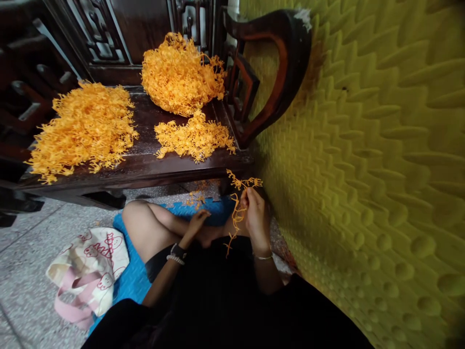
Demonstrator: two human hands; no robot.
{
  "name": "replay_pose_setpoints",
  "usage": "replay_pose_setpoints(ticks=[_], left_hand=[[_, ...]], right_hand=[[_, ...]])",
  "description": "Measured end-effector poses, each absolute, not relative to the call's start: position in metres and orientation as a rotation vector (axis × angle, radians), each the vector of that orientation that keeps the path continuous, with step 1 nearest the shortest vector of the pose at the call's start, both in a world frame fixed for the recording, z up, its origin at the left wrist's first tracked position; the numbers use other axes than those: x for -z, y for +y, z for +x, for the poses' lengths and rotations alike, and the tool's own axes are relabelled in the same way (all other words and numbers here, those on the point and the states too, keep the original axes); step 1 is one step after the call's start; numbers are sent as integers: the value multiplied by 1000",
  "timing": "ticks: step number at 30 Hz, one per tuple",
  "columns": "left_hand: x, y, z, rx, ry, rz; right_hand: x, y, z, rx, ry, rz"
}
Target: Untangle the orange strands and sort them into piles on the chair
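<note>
My right hand (256,217) is raised in front of the bench's near edge. Its thumb and fingers pinch a branching string of small spindly orange pieces (238,213). Part of the string spreads out above the fingertips and the rest dangles beside the hand. Lower and to the left, my left hand (198,224) hovers over my crossed legs, fingers loosely extended, with nothing visible in it. On the dark wooden bench (145,167) lie a small orange pile (196,136), a tall rounded heap (178,75) behind it, and a broad heap (85,128) at left.
A curved wooden armrest (290,63) rises at the bench's right end, beside a yellow padded wall (363,145). Loose orange bits (196,198) lie on the floor under the bench. A cream cloth bag (90,266) with pink handles rests beside the blue mat (132,276).
</note>
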State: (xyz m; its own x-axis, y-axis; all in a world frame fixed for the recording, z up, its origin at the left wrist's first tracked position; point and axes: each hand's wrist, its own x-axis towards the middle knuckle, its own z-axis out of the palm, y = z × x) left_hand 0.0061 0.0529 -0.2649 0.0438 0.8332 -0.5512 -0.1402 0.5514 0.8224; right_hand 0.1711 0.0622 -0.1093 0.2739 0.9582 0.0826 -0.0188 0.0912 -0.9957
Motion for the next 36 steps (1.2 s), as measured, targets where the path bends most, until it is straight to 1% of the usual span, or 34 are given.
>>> replay_pose_setpoints(ticks=[4,8,14,18,24,28,31,34,36], left_hand=[[281,52,3,-630,1511,1032],[283,55,-11,-503,1728,1279],[283,98,-68,-343,2068,1462],[295,126,-88,-178,2047,1577],[307,138,-84,-52,1967,1696],[300,139,-84,-82,1985,1737],[283,133,-79,-229,1949,1844],[253,117,-68,-444,1772,2040],[222,102,-61,-592,1600,2173]], right_hand=[[113,62,181,-937,-1008,-1234],[115,64,187,-918,-978,-1247],[117,63,185,-933,-990,-1282],[118,61,182,-947,-1048,-1297],[119,61,172,-983,-1086,-1308],[119,60,166,-1003,-1096,-1299],[116,57,166,-1023,-1090,-1318],[111,55,170,-1018,-1082,-1327],[108,56,173,-1001,-1102,-1316]])
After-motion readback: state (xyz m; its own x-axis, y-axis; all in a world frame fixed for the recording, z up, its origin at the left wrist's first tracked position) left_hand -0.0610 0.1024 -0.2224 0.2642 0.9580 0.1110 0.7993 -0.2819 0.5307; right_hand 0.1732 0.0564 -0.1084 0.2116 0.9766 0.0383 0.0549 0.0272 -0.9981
